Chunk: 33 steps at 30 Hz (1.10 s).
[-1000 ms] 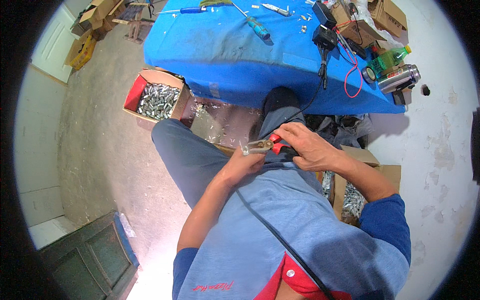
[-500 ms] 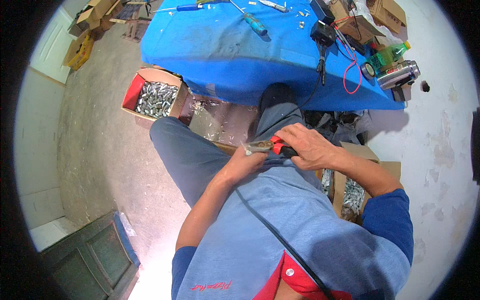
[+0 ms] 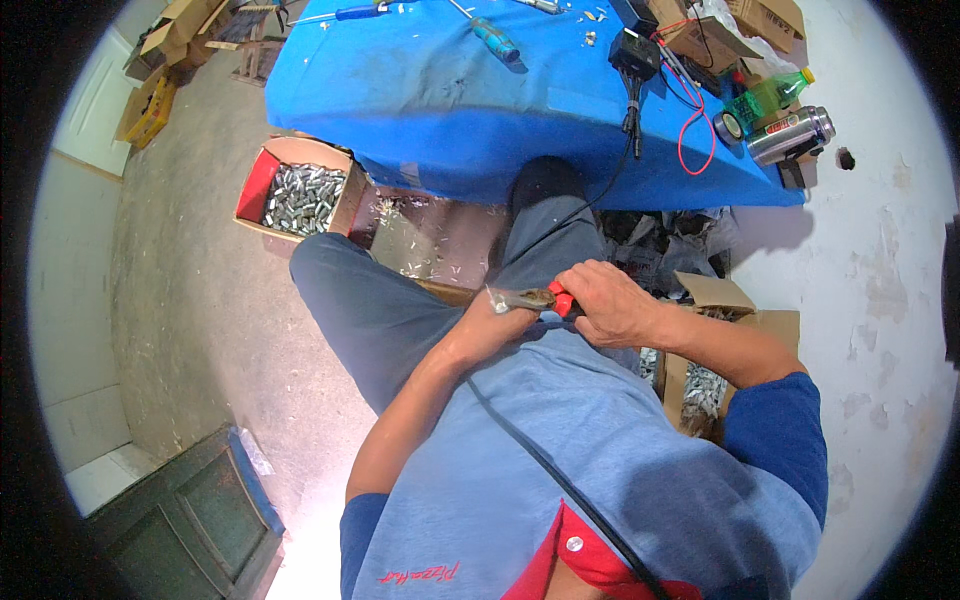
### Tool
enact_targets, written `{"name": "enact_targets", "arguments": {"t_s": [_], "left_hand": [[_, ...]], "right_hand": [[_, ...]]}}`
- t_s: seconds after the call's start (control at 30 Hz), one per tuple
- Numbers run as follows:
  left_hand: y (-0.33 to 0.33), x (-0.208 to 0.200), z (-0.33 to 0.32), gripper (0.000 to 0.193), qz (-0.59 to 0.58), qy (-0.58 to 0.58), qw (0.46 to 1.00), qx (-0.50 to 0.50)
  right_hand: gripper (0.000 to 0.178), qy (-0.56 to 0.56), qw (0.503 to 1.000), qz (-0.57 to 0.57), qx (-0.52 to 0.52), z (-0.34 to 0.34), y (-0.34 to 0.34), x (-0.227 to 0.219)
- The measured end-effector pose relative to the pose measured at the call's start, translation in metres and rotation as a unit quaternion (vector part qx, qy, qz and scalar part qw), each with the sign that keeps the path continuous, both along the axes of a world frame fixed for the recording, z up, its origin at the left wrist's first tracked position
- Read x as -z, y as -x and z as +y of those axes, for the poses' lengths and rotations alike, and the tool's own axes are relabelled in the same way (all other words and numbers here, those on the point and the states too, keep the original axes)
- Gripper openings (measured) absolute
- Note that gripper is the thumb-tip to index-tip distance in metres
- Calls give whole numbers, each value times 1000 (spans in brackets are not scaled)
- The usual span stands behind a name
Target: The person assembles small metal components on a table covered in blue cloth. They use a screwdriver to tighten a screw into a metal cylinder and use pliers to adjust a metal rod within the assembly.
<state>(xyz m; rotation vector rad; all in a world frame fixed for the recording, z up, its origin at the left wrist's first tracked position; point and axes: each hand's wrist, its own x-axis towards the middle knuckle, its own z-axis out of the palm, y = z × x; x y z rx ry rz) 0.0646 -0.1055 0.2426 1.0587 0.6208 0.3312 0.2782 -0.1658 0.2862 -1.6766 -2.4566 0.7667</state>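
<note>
My right hand (image 3: 617, 304) is wrapped round the red handles of a pair of pliers (image 3: 537, 299), held over my lap. The pliers' metal jaws point left, to my left hand (image 3: 487, 330). The fingers of that hand are closed by the jaw tips, around a small pale, shiny piece (image 3: 497, 301). Its kind is too small to make out, and the left fingertips are partly hidden.
A box of small metal cylinders (image 3: 303, 198) stands beside my left knee. Ahead, a blue-covered table (image 3: 440, 125) carries a screwdriver (image 3: 490, 37), cables, a green bottle (image 3: 765, 101) and a steel flask (image 3: 790, 137). At my right is a cardboard box (image 3: 770, 335) of metal pieces.
The red handles, spread apart before, are now squeezed together in my right hand. The whole view has shifted slightly. My left hand stays at the jaws.
</note>
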Motion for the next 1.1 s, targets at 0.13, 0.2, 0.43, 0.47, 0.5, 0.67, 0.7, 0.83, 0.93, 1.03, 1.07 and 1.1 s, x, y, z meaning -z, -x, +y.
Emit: {"name": "enact_targets", "arguments": {"t_s": [0.13, 0.2, 0.43, 0.47, 0.5, 0.67, 0.7, 0.83, 0.93, 1.03, 1.07, 1.1], "left_hand": [[2, 17, 1, 29, 11, -27, 999, 29], [2, 12, 1, 34, 29, -30, 999, 31], [-4, 23, 0, 19, 16, -14, 997, 78], [-5, 24, -2, 18, 1, 4, 998, 69], [-7, 21, -2, 19, -14, 21, 998, 61], [-9, 8, 1, 22, 29, -81, 994, 66], [-9, 9, 2, 22, 27, -104, 992, 64], [-5, 7, 0, 21, 37, -7, 999, -6], [-5, 10, 0, 23, 80, 4, 997, -23], [-7, 11, -3, 23, 92, -42, 995, -27], [-7, 24, -5, 23, 87, -63, 994, -25], [-8, 24, -4, 23, 82, -84, 993, -22]], "right_hand": [[48, -33, 996, 43, 68, -5, -2, 3], [46, 36, 990, 84, 104, -4, -5, 2], [31, 96, 932, 297, 184, 15, 22, 2], [29, 98, 928, 310, 181, 23, 27, -4], [28, 87, 931, 320, 153, 28, 30, -2], [27, 92, 945, 310, 47, 49, 38, -1], [27, 93, 949, 298, 38, 51, 38, 1], [26, 57, 940, 301, 149, 48, 42, 0], [24, 42, 928, 298, 222, 41, 40, 8], [20, 70, 917, 295, 261, 34, 42, 7], [19, 91, 895, 329, 288, 34, 41, 9], [18, 111, 870, 363, 315, 32, 40, 12]]}}
